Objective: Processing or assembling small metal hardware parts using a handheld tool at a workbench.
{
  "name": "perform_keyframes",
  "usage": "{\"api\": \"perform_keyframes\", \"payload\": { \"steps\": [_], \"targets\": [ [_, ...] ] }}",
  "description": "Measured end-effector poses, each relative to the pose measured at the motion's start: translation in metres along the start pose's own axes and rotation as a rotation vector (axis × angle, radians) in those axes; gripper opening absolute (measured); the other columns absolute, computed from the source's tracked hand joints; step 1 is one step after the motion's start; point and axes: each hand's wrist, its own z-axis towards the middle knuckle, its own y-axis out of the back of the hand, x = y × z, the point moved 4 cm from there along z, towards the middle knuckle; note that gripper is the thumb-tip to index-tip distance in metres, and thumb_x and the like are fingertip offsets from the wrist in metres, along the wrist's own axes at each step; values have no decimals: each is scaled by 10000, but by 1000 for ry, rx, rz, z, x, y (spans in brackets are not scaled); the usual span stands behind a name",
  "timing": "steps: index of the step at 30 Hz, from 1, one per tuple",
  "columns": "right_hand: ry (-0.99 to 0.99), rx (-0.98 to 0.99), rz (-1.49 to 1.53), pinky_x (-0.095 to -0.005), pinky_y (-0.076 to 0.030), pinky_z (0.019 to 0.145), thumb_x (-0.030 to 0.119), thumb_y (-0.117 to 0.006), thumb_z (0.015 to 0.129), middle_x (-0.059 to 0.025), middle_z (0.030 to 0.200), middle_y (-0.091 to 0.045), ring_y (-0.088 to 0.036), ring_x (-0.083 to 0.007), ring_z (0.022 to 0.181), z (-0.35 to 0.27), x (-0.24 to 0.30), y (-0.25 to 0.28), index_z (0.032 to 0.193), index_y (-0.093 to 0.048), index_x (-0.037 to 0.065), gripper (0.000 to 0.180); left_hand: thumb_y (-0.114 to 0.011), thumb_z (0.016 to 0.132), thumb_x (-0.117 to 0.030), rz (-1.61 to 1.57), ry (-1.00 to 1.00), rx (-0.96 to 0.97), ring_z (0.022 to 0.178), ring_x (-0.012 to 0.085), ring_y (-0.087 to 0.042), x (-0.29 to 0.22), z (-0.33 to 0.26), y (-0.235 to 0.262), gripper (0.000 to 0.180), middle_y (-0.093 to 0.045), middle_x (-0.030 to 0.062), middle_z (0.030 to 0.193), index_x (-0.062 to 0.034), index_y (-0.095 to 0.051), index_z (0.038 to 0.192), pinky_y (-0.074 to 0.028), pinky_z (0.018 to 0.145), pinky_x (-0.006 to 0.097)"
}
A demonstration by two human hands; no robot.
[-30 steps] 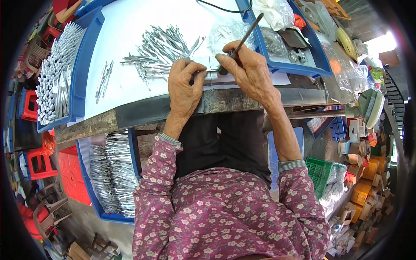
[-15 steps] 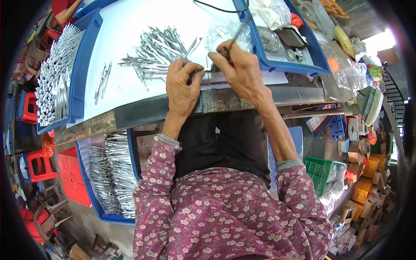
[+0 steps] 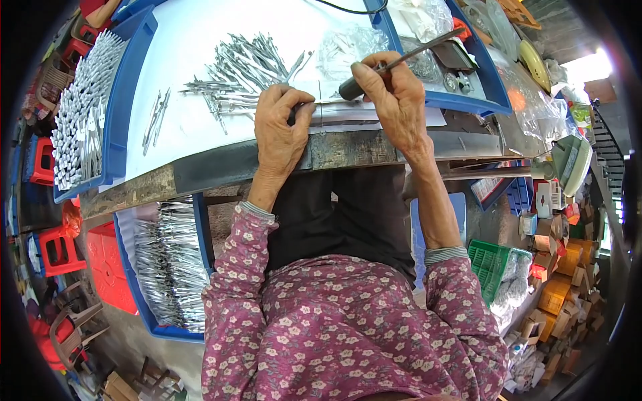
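Observation:
My left hand [image 3: 282, 134] is closed at the table's front edge, thumb and forefinger pinched on a slim silvery metal piece [image 3: 329, 101] that points right. Something small and dark shows between those fingers. In my right hand [image 3: 402, 110] is a small hammer [image 3: 352, 88], gripped close to its dark cylindrical head. Its thin metal handle slants up to the right. The head is just above the right end of the slim piece; I cannot tell whether they touch. Beyond my left hand lies a pile of similar slim metal pieces [image 3: 251, 63].
A blue tray [image 3: 128, 100] of upright white-tipped pieces stands left, near several loose pieces [image 3: 156, 120]. Clear plastic bag [image 3: 344, 53] lies beyond my hands. Another blue tray [image 3: 461, 101] holds bags and parts at right. Below the table is a blue bin [image 3: 206, 234] of metal pieces.
My right hand has shifted right and turned, so the hammer's head now shows and its handle points up to the right. My left hand has barely moved.

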Motion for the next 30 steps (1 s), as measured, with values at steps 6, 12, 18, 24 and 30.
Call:
{"api": "perform_keyframes", "payload": {
  "steps": [6, 12, 18, 24, 30],
  "targets": [
    [328, -156, 42, -294, -448, 521, 174, -604, 833, -115, 615, -592, -603, -185, 563, 2, 41, -2, 916, -517, 19, 196, -636, 694, -40, -16, 5, 8, 743, 222, -498, -1, 1, -1, 61, -518, 67, 752, -30, -609, 747, -399, 659, 320],
    [172, 41, -240, -357, -421, 487, 231, -601, 828, -145, 606, -569, -573, -290, 542, -1, 1, -23, 837, -514, 1, 247, -631, 694, -44, 5, -7, 5, 763, 235, -497, -2, -1, 1, 61, -521, 74, 754, -30, -614, 751, -398, 682, 326],
    [10, -37, -25, -278, -408, 492, 251, -597, 854, -68, 589, -553, -502, -131, 524, 2, -19, 4, 864, -543, -2, 259, -630, 696, -52, 3, -7, 14, 752, 226, -499, -1, 0, 1, 66, -520, 72, 753, -24, -611, 754, -401, 673, 322],
    [52, -146, 55, -231, -418, 521, 230, -614, 848, -44, 633, -578, -530, -92, 581, 7, 16, 29, 886, -545, 9, 234, -626, 698, -48, 3, -20, 8, 746, 222, -497, 0, 0, 0, 67, -523, 70, 758, -21, -609, 758, -401, 665, 316],
    [287, -33, -343, -371, -403, 463, 206, -621, 811, -152, 605, -546, -552, -314, 534, -5, 0, -11, 818, -489, 36, 216, -625, 700, -43, -7, -4, 15, 735, 216, -490, -6, 1, 0, 62, -515, 68, 746, -19, -605, 753, -395, 655, 316]
  ]
}}
